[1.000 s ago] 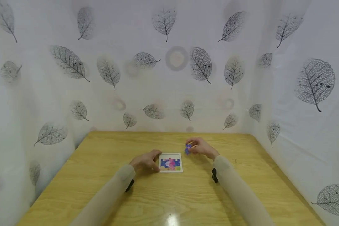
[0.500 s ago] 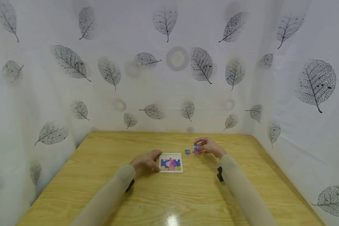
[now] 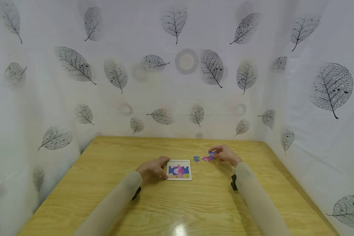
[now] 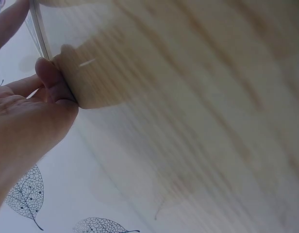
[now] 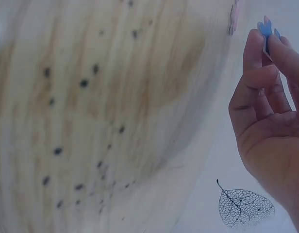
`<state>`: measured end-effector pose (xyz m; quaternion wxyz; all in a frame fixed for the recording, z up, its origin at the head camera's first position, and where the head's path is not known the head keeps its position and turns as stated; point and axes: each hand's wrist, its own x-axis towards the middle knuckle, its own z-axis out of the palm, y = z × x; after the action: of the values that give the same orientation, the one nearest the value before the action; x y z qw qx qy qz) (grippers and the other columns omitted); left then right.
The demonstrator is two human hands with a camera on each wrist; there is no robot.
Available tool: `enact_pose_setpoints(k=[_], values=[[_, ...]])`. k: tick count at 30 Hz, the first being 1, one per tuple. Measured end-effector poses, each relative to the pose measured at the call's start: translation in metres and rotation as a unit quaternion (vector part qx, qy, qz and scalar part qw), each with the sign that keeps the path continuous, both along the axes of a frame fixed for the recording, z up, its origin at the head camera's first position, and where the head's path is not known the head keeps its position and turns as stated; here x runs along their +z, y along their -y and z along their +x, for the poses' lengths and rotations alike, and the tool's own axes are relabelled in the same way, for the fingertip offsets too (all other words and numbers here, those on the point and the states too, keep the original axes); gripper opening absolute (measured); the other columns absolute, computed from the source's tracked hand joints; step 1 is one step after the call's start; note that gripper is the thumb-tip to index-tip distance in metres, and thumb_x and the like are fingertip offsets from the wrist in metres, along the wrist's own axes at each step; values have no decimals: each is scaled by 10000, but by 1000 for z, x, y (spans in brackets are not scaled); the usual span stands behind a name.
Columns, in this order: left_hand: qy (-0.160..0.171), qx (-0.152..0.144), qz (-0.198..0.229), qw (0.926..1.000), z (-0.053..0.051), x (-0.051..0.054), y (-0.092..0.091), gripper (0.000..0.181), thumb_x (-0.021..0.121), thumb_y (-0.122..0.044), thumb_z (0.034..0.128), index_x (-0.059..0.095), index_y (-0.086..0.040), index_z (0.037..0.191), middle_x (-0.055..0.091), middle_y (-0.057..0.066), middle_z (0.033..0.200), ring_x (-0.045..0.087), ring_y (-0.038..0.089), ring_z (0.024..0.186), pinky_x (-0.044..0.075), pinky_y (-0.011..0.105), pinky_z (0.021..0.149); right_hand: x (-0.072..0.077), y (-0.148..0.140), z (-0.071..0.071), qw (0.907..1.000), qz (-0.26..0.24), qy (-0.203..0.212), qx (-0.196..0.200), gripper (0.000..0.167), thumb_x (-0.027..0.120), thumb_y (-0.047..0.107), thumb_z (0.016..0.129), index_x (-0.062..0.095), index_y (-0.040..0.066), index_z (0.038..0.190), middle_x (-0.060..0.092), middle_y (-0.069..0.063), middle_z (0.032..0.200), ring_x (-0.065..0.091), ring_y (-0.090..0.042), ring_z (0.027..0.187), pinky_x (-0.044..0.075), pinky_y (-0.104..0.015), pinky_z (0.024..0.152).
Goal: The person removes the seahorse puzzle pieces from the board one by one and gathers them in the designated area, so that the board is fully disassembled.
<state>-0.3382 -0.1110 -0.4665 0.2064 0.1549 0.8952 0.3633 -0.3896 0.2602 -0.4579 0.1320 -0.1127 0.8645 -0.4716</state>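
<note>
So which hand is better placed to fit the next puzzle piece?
Probably the right hand: it pinches a blue piece, with loose pieces beside it, while the left hand holds the left side of the frame.

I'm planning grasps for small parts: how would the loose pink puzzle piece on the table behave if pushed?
Lying flat on a shiny tabletop, the pink puzzle piece would probably slide rather than roll or tip. It looks small and thin, so likely light.
</note>
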Motion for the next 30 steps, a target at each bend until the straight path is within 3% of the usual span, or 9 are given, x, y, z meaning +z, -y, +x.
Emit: enact_pose_setpoints(k=[6, 13, 19, 30], values=[[-41, -25, 14, 10000, 0, 1, -1, 923, 831, -125, 735, 337, -86, 1513, 350, 153, 1529, 344, 354, 1397, 237, 540, 1190, -2, -11, -1, 9997, 200, -137, 79, 359, 626, 25, 924, 591, -49, 1274, 668, -200, 1105, 619, -139, 779, 503, -274, 616], [-71, -72, -19, 9999, 0, 1, 0, 929, 833, -132, 730, 336, -88, 1514, 365, 155, 1515, 377, 354, 1368, 269, 535, 1176, -2, -18, 2, 9997, 246, 13, 49, 362, 647, -13, 889, 600, -70, 1243, 679, -220, 1061, 679, -186, 808, 551, -292, 668], [-32, -102, -14, 9999, -1, -3, 0, 915, 821, -147, 745, 334, -87, 1516, 342, 152, 1541, 337, 347, 1407, 251, 521, 1191, -8, -22, 1, 9996, 228, 138, 40, 378, 670, -10, 878, 601, -85, 1242, 693, -213, 1038, 687, -152, 755, 552, -252, 630], [4, -7, 157, 9999, 2, -1, 1, 909, 813, -109, 742, 333, -75, 1514, 367, 154, 1516, 355, 334, 1382, 257, 521, 1187, -14, -22, -7, 9941, 928, -499, 255, 278, 697, 9, 850, 690, -24, 1127, 680, -119, 977, 578, -143, 719, 527, -266, 633]])
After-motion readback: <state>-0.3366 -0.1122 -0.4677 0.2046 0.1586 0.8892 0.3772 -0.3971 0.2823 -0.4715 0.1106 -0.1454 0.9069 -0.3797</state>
